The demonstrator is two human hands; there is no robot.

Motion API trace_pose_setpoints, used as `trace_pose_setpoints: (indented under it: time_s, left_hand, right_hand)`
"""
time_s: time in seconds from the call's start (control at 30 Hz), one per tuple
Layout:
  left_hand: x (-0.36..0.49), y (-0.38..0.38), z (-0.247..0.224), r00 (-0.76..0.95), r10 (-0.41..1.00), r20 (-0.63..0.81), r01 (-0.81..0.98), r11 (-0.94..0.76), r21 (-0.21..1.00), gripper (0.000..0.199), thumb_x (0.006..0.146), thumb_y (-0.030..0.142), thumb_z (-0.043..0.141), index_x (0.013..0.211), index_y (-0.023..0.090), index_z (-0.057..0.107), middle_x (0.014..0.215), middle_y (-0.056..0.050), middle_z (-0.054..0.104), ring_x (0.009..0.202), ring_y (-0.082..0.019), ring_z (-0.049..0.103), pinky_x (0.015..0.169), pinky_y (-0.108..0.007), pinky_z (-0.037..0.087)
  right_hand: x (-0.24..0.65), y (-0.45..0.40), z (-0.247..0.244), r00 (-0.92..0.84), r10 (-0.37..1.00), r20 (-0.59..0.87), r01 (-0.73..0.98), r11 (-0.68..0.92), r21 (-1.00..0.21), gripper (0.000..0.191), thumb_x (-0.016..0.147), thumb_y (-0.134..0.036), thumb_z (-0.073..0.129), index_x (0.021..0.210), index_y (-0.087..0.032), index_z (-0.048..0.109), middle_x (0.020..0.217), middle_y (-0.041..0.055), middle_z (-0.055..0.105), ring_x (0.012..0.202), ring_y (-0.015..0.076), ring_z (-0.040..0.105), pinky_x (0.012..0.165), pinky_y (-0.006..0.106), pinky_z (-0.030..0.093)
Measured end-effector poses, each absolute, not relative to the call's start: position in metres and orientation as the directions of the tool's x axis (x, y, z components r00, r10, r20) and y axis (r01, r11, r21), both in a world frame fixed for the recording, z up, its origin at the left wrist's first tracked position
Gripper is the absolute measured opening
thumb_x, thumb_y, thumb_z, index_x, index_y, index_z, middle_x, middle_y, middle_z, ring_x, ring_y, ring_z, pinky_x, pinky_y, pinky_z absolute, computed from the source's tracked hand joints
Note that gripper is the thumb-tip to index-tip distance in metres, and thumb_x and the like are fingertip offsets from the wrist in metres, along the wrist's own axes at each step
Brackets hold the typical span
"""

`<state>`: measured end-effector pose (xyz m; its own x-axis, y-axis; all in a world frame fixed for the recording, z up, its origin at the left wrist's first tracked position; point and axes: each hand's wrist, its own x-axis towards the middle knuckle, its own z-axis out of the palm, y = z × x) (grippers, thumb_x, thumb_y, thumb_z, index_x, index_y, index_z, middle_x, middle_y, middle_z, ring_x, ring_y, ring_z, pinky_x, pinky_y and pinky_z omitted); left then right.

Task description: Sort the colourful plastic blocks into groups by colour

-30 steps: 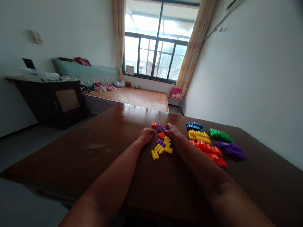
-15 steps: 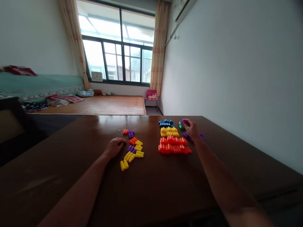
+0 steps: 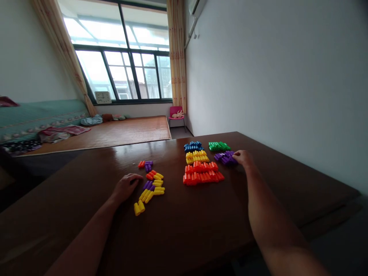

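My right hand (image 3: 243,158) pinches a purple plastic piece at the right end of the purple group (image 3: 225,157); the fingers partly hide it. My left hand (image 3: 128,186) rests on the tabletop, loosely curled with a gap between thumb and fingers and nothing visible in it. Just right of it lie loose mixed pieces: yellow ones (image 3: 139,208), purple ones (image 3: 148,185) and red-orange ones (image 3: 150,175). Sorted groups lie farther right: blue (image 3: 193,146), yellow (image 3: 197,156), red-orange (image 3: 203,173) in two rows, and green (image 3: 219,146) behind the purple.
The dark wooden table (image 3: 178,226) has its far right corner near a white wall (image 3: 258,76). Beyond it are a bed (image 3: 135,128) with cloths, a pink chair (image 3: 176,111) holding a soft toy, and a clock (image 3: 102,97) by the window.
My right hand has moved from above the green pieces, where it held a purple piece, to the right end of the purple group. The view has turned right; my left hand stays by the loose pieces.
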<state>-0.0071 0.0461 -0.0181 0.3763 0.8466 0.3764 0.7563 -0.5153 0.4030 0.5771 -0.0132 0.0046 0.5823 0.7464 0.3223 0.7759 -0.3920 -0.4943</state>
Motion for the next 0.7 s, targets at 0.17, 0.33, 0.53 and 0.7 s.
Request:
trace_pose_setpoints:
  time_s: [0.17,0.33,0.53,0.7]
  left_hand:
    - [-0.006,0.045,-0.018,0.386,0.836,0.390,0.749,-0.531,0.397,0.028,0.079,0.033,0.048,0.089,0.023,0.072,0.099,-0.005,0.071,0.095,-0.024,0.063,0.089,-0.036,0.048]
    - [-0.003,0.040,-0.019,0.405,0.828,0.388,0.756,-0.542,0.367,0.029,0.082,0.025,0.046,0.093,0.021,0.072,0.099,-0.007,0.070,0.096,-0.023,0.062,0.090,-0.037,0.047]
    - [0.003,0.031,-0.017,0.364,0.849,0.382,0.783,-0.501,0.368,0.028,0.081,0.018,0.048,0.092,0.020,0.074,0.099,-0.007,0.069,0.096,-0.022,0.060,0.092,-0.036,0.046]
    - [0.005,0.030,-0.019,0.320,0.868,0.380,0.810,-0.459,0.365,0.027,0.081,0.017,0.050,0.091,0.022,0.075,0.100,-0.005,0.070,0.097,-0.021,0.060,0.092,-0.034,0.046]
  right_hand:
    - [0.571,-0.016,0.003,0.577,0.672,0.464,0.797,-0.340,-0.499,0.021,0.077,-0.033,0.057,0.083,-0.020,0.072,0.084,0.0093,0.072,0.077,0.0225,0.066,0.069,0.031,0.046]
    - [0.550,-0.011,0.003,0.499,0.595,0.630,0.845,-0.173,-0.506,0.029,0.083,-0.031,0.047,0.095,-0.016,0.068,0.089,0.0112,0.071,0.074,0.0211,0.062,0.071,0.032,0.046]
    - [0.487,-0.006,0.014,0.223,0.608,0.762,0.937,0.081,-0.339,0.030,0.088,-0.033,0.044,0.100,-0.017,0.066,0.097,0.0112,0.067,0.074,0.0196,0.059,0.075,0.034,0.046]
    - [0.383,-0.022,0.025,-0.130,0.693,0.709,0.851,0.445,-0.278,0.027,0.091,-0.030,0.044,0.105,-0.019,0.064,0.103,0.0088,0.067,0.080,0.0189,0.062,0.075,0.032,0.049]
